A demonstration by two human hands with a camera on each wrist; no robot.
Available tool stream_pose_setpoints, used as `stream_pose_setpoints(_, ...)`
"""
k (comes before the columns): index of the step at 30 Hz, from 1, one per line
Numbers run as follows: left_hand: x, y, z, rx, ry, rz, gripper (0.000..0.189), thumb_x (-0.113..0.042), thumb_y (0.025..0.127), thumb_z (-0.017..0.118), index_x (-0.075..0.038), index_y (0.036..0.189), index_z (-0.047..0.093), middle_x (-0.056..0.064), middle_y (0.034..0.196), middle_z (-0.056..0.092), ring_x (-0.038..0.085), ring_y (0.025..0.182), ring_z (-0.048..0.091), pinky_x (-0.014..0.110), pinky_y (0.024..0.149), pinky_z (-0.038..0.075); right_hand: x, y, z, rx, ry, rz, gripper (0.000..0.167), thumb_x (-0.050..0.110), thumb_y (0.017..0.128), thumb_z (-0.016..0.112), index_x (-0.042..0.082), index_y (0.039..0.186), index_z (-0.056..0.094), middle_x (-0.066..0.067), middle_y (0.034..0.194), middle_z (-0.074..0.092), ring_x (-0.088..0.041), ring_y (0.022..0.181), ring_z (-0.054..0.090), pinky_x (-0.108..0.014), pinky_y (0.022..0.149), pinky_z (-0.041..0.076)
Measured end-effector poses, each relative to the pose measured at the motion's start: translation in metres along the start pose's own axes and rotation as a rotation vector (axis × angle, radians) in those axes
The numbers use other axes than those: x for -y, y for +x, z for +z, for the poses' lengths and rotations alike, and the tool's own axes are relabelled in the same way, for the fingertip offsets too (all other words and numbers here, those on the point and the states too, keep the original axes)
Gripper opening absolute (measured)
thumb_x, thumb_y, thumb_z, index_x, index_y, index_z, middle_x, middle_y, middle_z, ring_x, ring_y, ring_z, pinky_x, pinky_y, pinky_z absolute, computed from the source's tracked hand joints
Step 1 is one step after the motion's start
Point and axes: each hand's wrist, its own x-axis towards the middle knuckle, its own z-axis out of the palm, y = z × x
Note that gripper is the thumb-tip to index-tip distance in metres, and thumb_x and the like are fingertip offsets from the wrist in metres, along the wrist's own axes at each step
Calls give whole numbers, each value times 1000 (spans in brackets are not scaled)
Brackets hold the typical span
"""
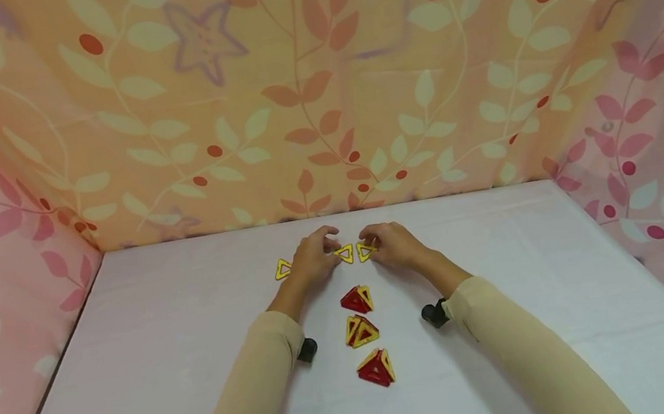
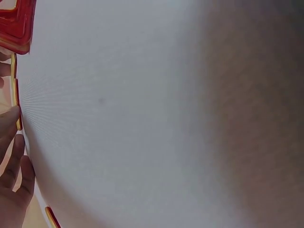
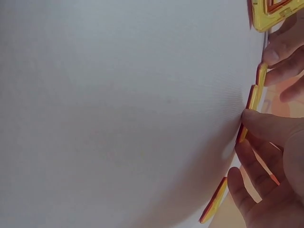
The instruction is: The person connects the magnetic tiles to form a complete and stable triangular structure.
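Near the far side of the table, my left hand and right hand face each other. The left thumb and fingers pinch a yellow triangular magnetic tile, edged in red in the left wrist view. My right hand pinches a matching tile by its corner, between thumb and fingers. A narrow gap separates the two tiles in the head view. Another yellow triangular tile lies left of the left hand. Beyond the right hand's fingers, one more tile shows in the right wrist view; the hand hides it from the head view.
Three small pyramids of red and yellow triangular tiles stand in a column toward me: a far one, a middle one and a near one. The white-covered table ends at a patterned cloth backdrop.
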Motion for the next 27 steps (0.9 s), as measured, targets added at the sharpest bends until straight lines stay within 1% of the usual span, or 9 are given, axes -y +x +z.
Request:
stream_pose_setpoints(3, 0, 0, 0, -4, 10, 3, 49, -1, 88, 73, -8, 134, 56, 7, 111, 73, 25, 115, 62, 43, 104, 44, 2, 0, 1, 7, 0, -8, 37, 3, 85, 74, 1, 121, 66, -10, 109, 71, -24, 97, 65, -46, 97, 44)
stream_pose_setpoints(6, -1, 0, 1, -2, 24, 12, 48, -1, 88, 73, -7, 133, 57, 6, 109, 73, 26, 114, 61, 44, 104, 43, 4, 1, 1, 7, 4, -14, 38, 3, 84, 75, 1, 121, 66, -10, 108, 71, -24, 97, 65, -48, 98, 42)
stream_pose_setpoints(9, -2, -1, 1, 0, 43, 25, 46, 0, 87, 73, -7, 131, 58, 6, 107, 74, 26, 113, 61, 45, 103, 43, 4, 1, 1, -2, 4, -21, 37, 2, 84, 75, 0, 120, 66, -10, 107, 71, -24, 96, 65, -46, 94, 46)
stream_pose_setpoints(14, -4, -2, 1, -6, 66, 48, 44, 2, 86, 73, -5, 127, 61, 6, 103, 75, 25, 106, 64, 42, 98, 46, 4, 0, 3, -8, 21, -33, 34, 0, 84, 74, 0, 118, 67, -11, 106, 71, -23, 94, 65, -41, 87, 52)
stream_pose_setpoints(20, -5, -1, 1, 5, 93, 65, 43, 3, 86, 73, -5, 127, 61, 6, 102, 74, 21, 96, 67, 39, 91, 51, 4, -1, 3, -16, 55, -63, 30, -3, 85, 73, -3, 115, 68, -15, 108, 71, -26, 99, 66, -42, 91, 52)
stream_pose_setpoints(27, -5, -1, 1, 7, 113, 62, 43, 2, 86, 75, -5, 126, 61, 5, 101, 75, 20, 96, 67, 39, 93, 50, 5, -1, 2, 12, 91, -45, 29, -3, 87, 71, -1, 115, 68, -13, 108, 70, -24, 98, 65, -41, 91, 52)
